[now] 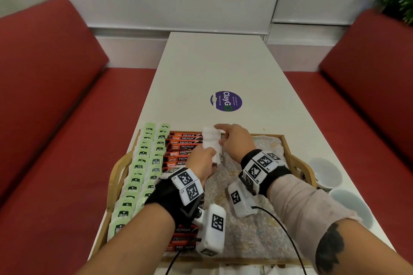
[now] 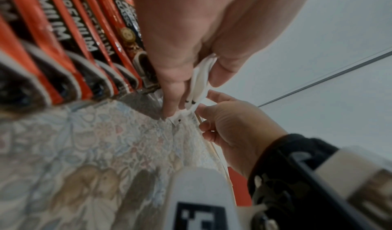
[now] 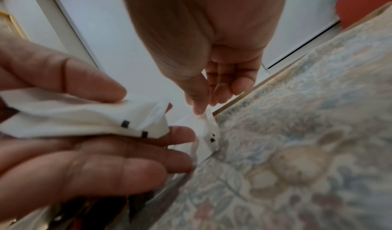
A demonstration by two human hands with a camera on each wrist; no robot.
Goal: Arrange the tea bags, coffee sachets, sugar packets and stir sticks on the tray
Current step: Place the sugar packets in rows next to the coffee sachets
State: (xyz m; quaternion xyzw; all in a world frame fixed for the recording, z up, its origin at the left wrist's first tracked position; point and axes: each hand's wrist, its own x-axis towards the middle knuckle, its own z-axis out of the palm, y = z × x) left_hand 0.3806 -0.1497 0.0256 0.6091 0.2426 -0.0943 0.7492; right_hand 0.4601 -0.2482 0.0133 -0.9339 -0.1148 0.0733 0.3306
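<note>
At frame centre the left hand (image 1: 202,161) clasps a stack of white sugar packets (image 1: 211,142), while the right hand (image 1: 234,140) pinches one down beside the coffee sachets (image 1: 183,147); best overlap each evenly. Outward lie the wooden tray (image 1: 116,176), floral cloth (image 1: 250,219), white table (image 1: 212,62) and red benches (image 1: 49,62).

Head view high, facing forward-down over the tray (image 1: 288,147), wrist views close, low, facing each other, sharing patterned liner (image 2: 84,141)
</note>
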